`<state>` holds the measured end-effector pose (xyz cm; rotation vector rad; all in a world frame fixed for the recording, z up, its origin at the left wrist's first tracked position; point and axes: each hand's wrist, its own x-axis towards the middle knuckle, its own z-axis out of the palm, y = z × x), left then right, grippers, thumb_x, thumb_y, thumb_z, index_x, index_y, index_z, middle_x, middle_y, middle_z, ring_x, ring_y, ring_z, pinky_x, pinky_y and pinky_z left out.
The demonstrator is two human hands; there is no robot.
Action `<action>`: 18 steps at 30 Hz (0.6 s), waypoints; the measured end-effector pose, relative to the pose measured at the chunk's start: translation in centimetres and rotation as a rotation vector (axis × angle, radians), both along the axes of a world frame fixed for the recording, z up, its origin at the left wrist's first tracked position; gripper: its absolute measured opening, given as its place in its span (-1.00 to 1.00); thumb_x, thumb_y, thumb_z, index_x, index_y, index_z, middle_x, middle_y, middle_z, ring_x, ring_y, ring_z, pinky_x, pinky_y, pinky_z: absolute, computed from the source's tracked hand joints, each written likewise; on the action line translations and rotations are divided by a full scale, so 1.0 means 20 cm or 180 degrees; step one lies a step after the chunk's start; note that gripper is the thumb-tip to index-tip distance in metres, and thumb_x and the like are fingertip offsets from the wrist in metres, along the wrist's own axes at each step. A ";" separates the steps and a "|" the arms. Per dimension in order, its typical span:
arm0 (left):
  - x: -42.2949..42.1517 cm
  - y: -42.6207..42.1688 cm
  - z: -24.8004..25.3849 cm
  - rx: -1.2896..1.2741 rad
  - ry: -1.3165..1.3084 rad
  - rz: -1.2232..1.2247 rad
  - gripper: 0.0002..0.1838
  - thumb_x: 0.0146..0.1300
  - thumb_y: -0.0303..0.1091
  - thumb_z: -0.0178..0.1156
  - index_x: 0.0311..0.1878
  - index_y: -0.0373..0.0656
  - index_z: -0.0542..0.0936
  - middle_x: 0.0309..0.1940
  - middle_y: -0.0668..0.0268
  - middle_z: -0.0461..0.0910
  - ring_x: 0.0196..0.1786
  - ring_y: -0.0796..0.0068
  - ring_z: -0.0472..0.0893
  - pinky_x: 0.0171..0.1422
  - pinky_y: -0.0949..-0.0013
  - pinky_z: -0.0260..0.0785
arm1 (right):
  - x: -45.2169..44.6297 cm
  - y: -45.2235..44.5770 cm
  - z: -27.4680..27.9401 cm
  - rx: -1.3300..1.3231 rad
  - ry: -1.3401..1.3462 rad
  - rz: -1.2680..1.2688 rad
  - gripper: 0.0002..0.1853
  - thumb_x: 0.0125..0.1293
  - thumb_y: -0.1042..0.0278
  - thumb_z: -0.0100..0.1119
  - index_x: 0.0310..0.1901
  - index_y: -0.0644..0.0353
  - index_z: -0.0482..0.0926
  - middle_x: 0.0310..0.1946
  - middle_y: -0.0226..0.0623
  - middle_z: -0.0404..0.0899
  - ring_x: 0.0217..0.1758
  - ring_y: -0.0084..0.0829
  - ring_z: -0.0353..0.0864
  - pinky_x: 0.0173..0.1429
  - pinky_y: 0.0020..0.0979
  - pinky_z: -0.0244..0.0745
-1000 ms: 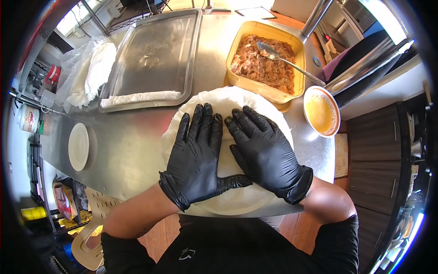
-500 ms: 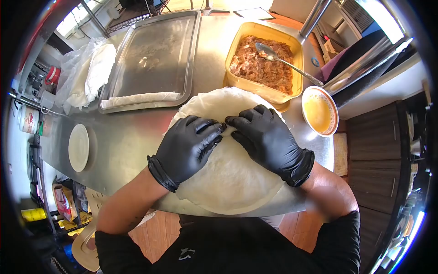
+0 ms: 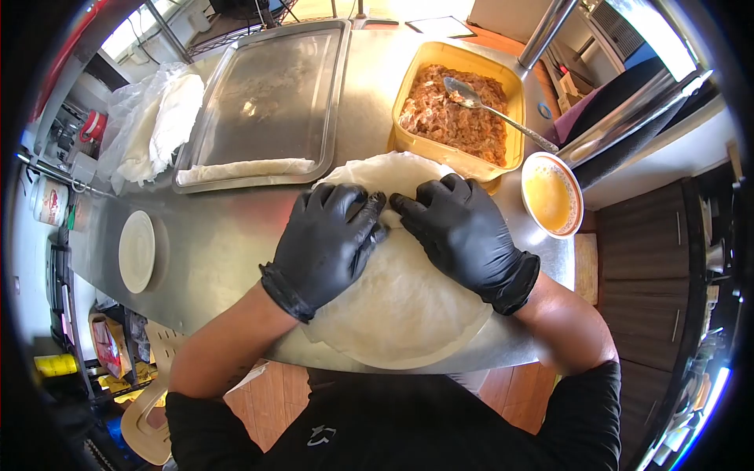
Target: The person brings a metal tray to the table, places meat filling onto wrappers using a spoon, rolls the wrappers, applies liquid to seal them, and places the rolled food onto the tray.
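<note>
A stack of thin, pale, round pastry wrappers (image 3: 400, 306) lies at the table's near edge, below both hands. Black gloves cover each hand. My left hand (image 3: 326, 239) curls its fingers over the far part of the top wrapper, thumb pointing inward. Opposite it, my right hand (image 3: 459, 231) grips the same wrapper with bent fingers. Between the thumbs a short bit of rolled wrapper shows; the rest of that roll is hidden under the gloves. Beyond the right hand, a yellow tub (image 3: 514, 118) holds reddish ground filling (image 3: 452, 110), with a metal spoon (image 3: 503, 116) resting on it.
A metal tray (image 3: 267, 102) at the back left carries one long, pale roll (image 3: 247, 169) along its near side. Left of it lie wrappers in plastic (image 3: 145, 129). A white plate (image 3: 137, 251) is at the left, and a bowl of yellow liquid (image 3: 550, 196) near the right edge.
My left hand has shifted slightly right, and its fingers are curled more tightly over the wrapper. A short piece of roll now shows more plainly between the thumbs.
</note>
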<state>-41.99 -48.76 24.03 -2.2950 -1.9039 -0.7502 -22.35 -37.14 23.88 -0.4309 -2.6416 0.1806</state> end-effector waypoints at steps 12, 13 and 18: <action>-0.11 0.07 0.02 -0.0169 0.0259 -0.0610 -0.63 0.25 -0.35 0.37 0.13 -0.12 0.71 -0.07 0.13 0.67 0.02 0.03 0.63 0.12 0.08 0.49 | 0.00 0.07 0.05 -0.0364 -0.0257 0.0232 -0.57 0.32 0.25 0.33 0.19 0.18 0.63 -0.18 -0.18 0.60 -0.09 -0.08 0.59 0.02 -0.14 0.51; -0.11 0.07 0.02 -0.0186 0.0235 -0.0670 -0.64 0.26 -0.36 0.37 0.13 -0.14 0.71 -0.10 0.10 0.67 -0.03 0.02 0.64 0.07 0.08 0.51 | 0.00 0.08 0.07 -0.0530 -0.0403 0.0215 -0.59 0.34 0.22 0.29 0.16 0.21 0.64 -0.16 -0.15 0.62 -0.06 -0.08 0.62 0.03 -0.12 0.53; -0.09 -0.01 0.15 -0.0809 -0.0653 -0.0558 -0.67 0.36 -0.31 0.34 0.14 -0.19 0.70 -0.19 0.07 0.69 -0.19 -0.02 0.67 -0.05 0.11 0.53 | 0.08 0.06 0.17 -0.1391 -0.0448 0.0424 -0.70 0.40 0.24 0.26 0.08 0.17 0.68 -0.12 -0.12 0.67 -0.02 -0.04 0.68 0.11 -0.11 0.56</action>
